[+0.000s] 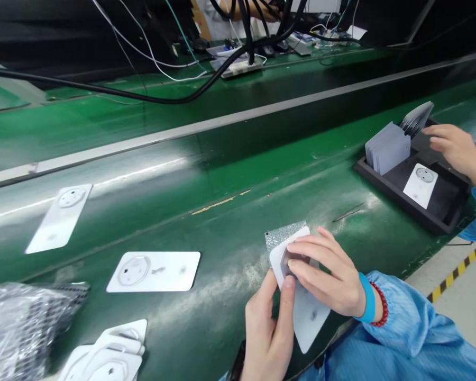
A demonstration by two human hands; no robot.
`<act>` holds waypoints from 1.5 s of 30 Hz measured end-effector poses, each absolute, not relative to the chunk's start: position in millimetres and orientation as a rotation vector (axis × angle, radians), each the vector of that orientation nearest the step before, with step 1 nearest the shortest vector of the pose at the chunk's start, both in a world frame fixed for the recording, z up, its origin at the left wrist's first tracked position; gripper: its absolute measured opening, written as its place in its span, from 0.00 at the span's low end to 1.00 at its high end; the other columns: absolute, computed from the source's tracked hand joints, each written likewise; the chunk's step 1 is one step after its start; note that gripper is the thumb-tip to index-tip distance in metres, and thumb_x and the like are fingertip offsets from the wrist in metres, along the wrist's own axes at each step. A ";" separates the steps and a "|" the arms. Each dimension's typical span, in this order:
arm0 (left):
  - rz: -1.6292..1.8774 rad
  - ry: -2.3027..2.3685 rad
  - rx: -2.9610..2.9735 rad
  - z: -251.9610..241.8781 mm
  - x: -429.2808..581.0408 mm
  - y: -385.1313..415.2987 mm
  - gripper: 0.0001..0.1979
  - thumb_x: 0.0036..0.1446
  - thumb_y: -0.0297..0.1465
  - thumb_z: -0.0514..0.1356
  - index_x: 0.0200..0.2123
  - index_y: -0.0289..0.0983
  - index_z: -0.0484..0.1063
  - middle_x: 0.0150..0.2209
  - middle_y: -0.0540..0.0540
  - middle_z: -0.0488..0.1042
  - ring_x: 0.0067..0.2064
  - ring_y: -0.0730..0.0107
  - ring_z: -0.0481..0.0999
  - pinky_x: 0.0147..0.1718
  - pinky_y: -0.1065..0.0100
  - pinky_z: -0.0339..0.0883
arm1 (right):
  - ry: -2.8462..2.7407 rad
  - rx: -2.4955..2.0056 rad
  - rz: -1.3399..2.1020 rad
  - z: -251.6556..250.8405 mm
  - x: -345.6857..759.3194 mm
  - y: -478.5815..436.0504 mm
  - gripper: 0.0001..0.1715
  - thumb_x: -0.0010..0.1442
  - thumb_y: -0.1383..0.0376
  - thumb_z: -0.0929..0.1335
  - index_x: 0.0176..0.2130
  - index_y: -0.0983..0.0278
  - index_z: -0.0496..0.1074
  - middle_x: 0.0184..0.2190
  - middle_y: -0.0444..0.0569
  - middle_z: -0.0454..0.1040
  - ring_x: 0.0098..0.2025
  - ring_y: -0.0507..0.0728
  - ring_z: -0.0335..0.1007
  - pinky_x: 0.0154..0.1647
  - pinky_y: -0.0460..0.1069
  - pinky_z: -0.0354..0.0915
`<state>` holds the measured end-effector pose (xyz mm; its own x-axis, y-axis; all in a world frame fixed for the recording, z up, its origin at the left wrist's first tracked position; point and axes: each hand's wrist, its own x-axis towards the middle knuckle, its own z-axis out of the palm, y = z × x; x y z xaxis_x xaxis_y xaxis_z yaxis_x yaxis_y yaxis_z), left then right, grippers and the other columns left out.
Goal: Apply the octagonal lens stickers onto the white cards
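My left hand (266, 325) pinches the edge of a white rectangular plate (310, 316) with rounded corners, thumb on its near side. The fingers of my right hand (329, 270) press on the dark octagonal part near the plate's upper end, which they partly cover. Just behind the plate shows a silvery bubble-textured piece (283, 236), partly hidden. To the left, a similar white plate (168, 271) with an octagonal recess lies flat on the green bench (222, 307). Farther back left is another white plate (57, 222).
Several stacked white plates (111, 352) and a clear plastic bag (24, 328) occupy the front left. At right, a black tray (404, 196) holds grey cards (389, 148) and a white plate (421, 185); a co-worker's hand (456, 148) reaches over it. A black cable (158, 99) hangs across the back.
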<state>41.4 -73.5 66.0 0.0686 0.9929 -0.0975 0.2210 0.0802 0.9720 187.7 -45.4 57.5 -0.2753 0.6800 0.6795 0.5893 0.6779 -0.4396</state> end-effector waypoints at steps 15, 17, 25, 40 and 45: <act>1.098 1.397 1.233 67.2 34.2 -63.6 0.14 0.58 0.40 0.61 0.29 0.35 0.80 0.19 0.50 0.72 0.21 0.74 0.66 0.18 0.76 0.61 | -1.861 -0.936 0.453 48.2 190.6 -52.7 0.18 0.65 0.71 0.63 0.51 0.62 0.73 0.65 0.55 0.60 0.66 0.64 0.57 0.62 0.65 0.63; 1.104 1.422 1.205 65.7 32.3 -63.1 0.14 0.57 0.40 0.62 0.31 0.35 0.81 0.21 0.49 0.74 0.22 0.72 0.68 0.19 0.75 0.61 | -1.794 -0.892 0.547 47.3 188.2 -54.3 0.21 0.65 0.74 0.62 0.54 0.62 0.71 0.66 0.54 0.59 0.67 0.63 0.57 0.62 0.62 0.65; 1.158 1.506 1.045 63.0 35.8 -66.2 0.15 0.56 0.41 0.63 0.29 0.34 0.80 0.20 0.49 0.73 0.20 0.75 0.65 0.17 0.76 0.58 | -1.406 -0.885 1.078 40.2 177.1 -57.4 0.26 0.68 0.65 0.64 0.63 0.58 0.59 0.66 0.56 0.58 0.64 0.60 0.62 0.60 0.56 0.68; 1.126 1.321 0.901 49.0 44.0 -62.1 0.15 0.55 0.43 0.64 0.34 0.35 0.79 0.24 0.49 0.75 0.26 0.73 0.70 0.22 0.76 0.64 | -1.090 -1.021 1.575 36.0 177.0 -44.5 0.24 0.56 0.52 0.73 0.46 0.65 0.70 0.34 0.46 0.76 0.31 0.50 0.72 0.30 0.44 0.69; 1.369 1.197 0.641 40.7 41.4 -45.0 0.14 0.54 0.41 0.66 0.36 0.37 0.80 0.33 0.48 0.80 0.36 0.69 0.77 0.33 0.75 0.69 | -1.359 -1.013 1.430 21.9 191.8 -49.2 0.23 0.61 0.56 0.70 0.52 0.65 0.70 0.40 0.50 0.79 0.38 0.55 0.78 0.37 0.47 0.74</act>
<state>41.4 -45.0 40.7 -0.2004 0.9438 -0.2628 -0.3863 0.1704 0.9065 191.8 -49.2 21.9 -0.2688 0.9631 0.0171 -0.0659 -0.0006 -0.9978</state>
